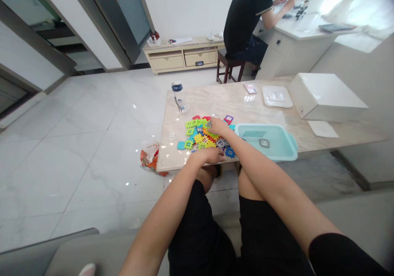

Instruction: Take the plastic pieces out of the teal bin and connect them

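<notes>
Bottle (181,100) left of right fingers (213,128), teal bin (280,143) right; gear pieces (198,138) underneath, beyond left fingers (219,154); cannot tell if either clamps.

Home, probably: sofa (113,247), low cabinet (168,62)

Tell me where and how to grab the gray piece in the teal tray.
Pinch the gray piece by two opposite toothed edges, coming from above, probably with the right hand. It appears to lie flat inside the teal tray, whose surrounding walls would likely hinder a sideways approach.
</notes>
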`<move>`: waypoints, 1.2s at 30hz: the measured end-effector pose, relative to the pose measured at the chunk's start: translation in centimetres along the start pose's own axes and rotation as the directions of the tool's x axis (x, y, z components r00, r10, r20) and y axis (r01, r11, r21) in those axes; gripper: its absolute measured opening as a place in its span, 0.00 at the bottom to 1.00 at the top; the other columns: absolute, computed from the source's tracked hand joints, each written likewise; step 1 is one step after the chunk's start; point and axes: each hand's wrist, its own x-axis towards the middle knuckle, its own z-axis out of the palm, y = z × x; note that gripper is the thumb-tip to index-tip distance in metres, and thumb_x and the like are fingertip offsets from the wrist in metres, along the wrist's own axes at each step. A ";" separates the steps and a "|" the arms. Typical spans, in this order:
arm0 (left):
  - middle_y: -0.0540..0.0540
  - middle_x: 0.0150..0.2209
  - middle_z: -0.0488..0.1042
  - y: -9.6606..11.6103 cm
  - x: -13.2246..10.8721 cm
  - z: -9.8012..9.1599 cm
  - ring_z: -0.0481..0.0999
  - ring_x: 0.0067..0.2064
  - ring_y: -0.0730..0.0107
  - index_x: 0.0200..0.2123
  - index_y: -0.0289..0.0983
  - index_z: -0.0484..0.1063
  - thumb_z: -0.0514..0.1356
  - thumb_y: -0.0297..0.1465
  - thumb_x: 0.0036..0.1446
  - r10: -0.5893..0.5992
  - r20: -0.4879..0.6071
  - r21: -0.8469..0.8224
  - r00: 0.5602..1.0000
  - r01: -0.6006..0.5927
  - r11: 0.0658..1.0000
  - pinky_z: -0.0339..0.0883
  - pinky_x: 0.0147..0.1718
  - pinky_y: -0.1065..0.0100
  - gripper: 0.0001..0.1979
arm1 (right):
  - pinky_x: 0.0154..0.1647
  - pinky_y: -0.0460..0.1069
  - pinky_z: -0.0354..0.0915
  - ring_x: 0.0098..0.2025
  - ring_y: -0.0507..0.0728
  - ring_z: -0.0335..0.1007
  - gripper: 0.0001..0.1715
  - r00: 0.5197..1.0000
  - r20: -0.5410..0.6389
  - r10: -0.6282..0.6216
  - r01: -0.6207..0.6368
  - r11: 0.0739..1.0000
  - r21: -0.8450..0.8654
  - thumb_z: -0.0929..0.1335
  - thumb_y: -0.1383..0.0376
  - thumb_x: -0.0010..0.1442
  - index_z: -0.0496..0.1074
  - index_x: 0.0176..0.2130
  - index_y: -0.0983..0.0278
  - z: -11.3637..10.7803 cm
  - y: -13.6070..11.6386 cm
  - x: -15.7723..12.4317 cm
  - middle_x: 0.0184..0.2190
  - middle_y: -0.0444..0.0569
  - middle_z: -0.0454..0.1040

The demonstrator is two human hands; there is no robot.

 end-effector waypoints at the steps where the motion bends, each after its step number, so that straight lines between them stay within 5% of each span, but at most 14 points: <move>1: 0.42 0.58 0.82 0.0 -0.1 0.0 0.81 0.55 0.54 0.57 0.42 0.78 0.53 0.42 0.72 -0.005 -0.003 -0.004 1.000 0.005 1.000 0.71 0.52 0.62 0.20 | 0.58 0.58 0.72 0.57 0.71 0.78 0.28 1.000 -0.003 -0.003 0.003 1.000 -0.016 0.74 0.60 0.65 0.73 0.60 0.70 0.4 0.0 0.1 0.56 0.69 0.79; 8: 0.40 0.56 0.82 -0.7 -0.2 0.2 0.82 0.54 0.52 0.57 0.41 0.78 0.54 0.44 0.70 -0.037 -0.003 -0.017 0.999 0.037 0.999 0.72 0.52 0.60 0.22 | 0.72 0.64 0.56 0.70 0.75 0.61 0.39 0.993 -0.052 -0.108 0.101 0.988 -0.119 0.71 0.56 0.69 0.63 0.68 0.76 2.2 -0.2 0.4 0.68 0.75 0.66; 14: 0.38 0.59 0.81 -1.3 -0.4 0.2 0.81 0.56 0.51 0.60 0.39 0.77 0.54 0.44 0.71 -0.057 0.008 -0.014 0.998 0.057 0.998 0.71 0.54 0.60 0.24 | 0.74 0.67 0.50 0.73 0.76 0.54 0.41 0.994 -0.021 -0.110 0.105 0.981 -0.164 0.70 0.57 0.69 0.58 0.70 0.76 2.9 -0.3 -0.1 0.72 0.75 0.59; 20: 0.39 0.61 0.80 -1.8 -0.9 0.3 0.80 0.58 0.52 0.62 0.39 0.76 0.54 0.45 0.72 -0.104 0.043 -0.003 0.994 0.104 0.995 0.70 0.55 0.62 0.25 | 0.69 0.67 0.59 0.69 0.75 0.57 0.37 0.975 -0.158 -0.159 0.147 0.986 -0.084 0.72 0.55 0.67 0.63 0.67 0.69 -0.4 0.0 -0.6 0.68 0.70 0.64; 23: 0.39 0.61 0.80 -1.7 -1.0 0.0 0.80 0.58 0.54 0.63 0.38 0.74 0.53 0.44 0.72 -0.112 0.068 0.024 0.991 0.110 0.994 0.70 0.54 0.64 0.25 | 0.67 0.64 0.62 0.66 0.71 0.61 0.27 0.943 -0.266 -0.202 0.187 0.979 -0.079 0.69 0.57 0.72 0.67 0.63 0.68 -4.1 2.4 -1.5 0.63 0.66 0.70; 28: 0.39 0.54 0.82 -0.6 -0.2 -1.2 0.81 0.52 0.57 0.59 0.37 0.75 0.50 0.45 0.73 -0.079 0.092 0.038 0.993 0.075 0.996 0.71 0.48 0.66 0.24 | 0.59 0.57 0.67 0.55 0.65 0.71 0.21 0.948 -0.279 -0.152 0.131 0.987 -0.092 0.62 0.58 0.77 0.72 0.59 0.69 -9.1 10.0 -6.0 0.53 0.60 0.79; 33: 0.39 0.54 0.81 0.7 1.6 -2.5 0.81 0.48 0.59 0.57 0.37 0.74 0.52 0.46 0.71 -0.006 0.075 -0.051 0.997 0.010 0.999 0.71 0.44 0.66 0.24 | 0.56 0.53 0.66 0.51 0.63 0.74 0.24 0.975 -0.196 -0.109 0.086 0.989 -0.121 0.65 0.53 0.75 0.78 0.51 0.70 -9.9 16.7 -11.2 0.46 0.59 0.82; 36: 0.39 0.53 0.81 1.1 2.7 -3.0 0.80 0.49 0.58 0.56 0.36 0.74 0.52 0.47 0.70 0.012 0.073 -0.074 0.997 -0.006 0.997 0.71 0.45 0.65 0.24 | 0.55 0.51 0.67 0.52 0.63 0.76 0.19 0.999 -0.001 -0.051 0.049 0.978 -0.200 0.68 0.55 0.73 0.80 0.50 0.65 -8.8 18.8 -12.7 0.48 0.57 0.83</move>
